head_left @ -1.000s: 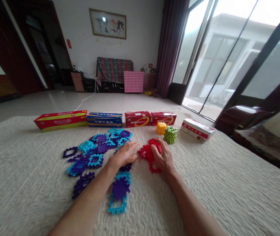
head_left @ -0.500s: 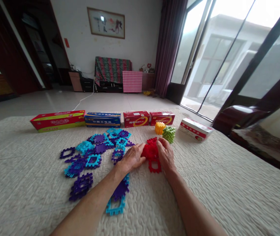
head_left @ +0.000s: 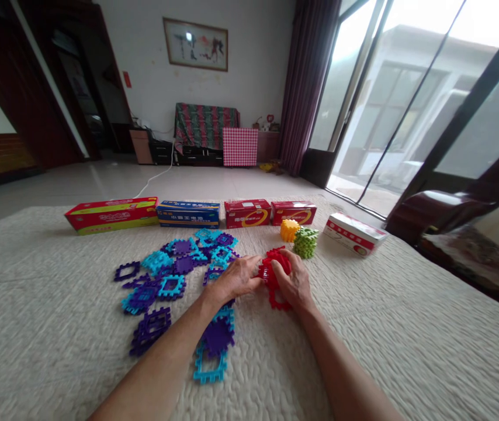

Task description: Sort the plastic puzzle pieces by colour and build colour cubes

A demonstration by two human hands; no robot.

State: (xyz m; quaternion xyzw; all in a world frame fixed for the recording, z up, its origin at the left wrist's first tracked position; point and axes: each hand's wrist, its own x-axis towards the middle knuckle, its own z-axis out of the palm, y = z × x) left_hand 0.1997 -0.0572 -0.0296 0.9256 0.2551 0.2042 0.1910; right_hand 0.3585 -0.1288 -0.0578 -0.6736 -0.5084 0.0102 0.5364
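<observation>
Several red plastic interlocking tiles (head_left: 269, 273) lie joined on the quilted cover between my two hands. My left hand (head_left: 243, 276) grips their left edge with fingers pressed together. From the right, my right hand (head_left: 294, 282) curls over the red tiles, thumb on top and fingers at the far edge. An open red square frame (head_left: 279, 301) extends from the near side, partly hidden by my right hand. Just beyond sit a green block (head_left: 305, 242) and an orange block (head_left: 290, 230), both built from similar toothed tiles.
Purple and cyan tiles (head_left: 183, 264) are heaped to the left; a joined purple-cyan strip (head_left: 218, 336) lies by my left forearm. At the back stand a red-yellow box (head_left: 111, 216), blue box (head_left: 188, 214), two red boxes (head_left: 248, 214) and a white-red box (head_left: 354, 234).
My right thumb has moved left over the top of the red tiles, and the red tiles have turned slightly. The whole view has shifted a little. My left hand keeps its place beside the tiles.
</observation>
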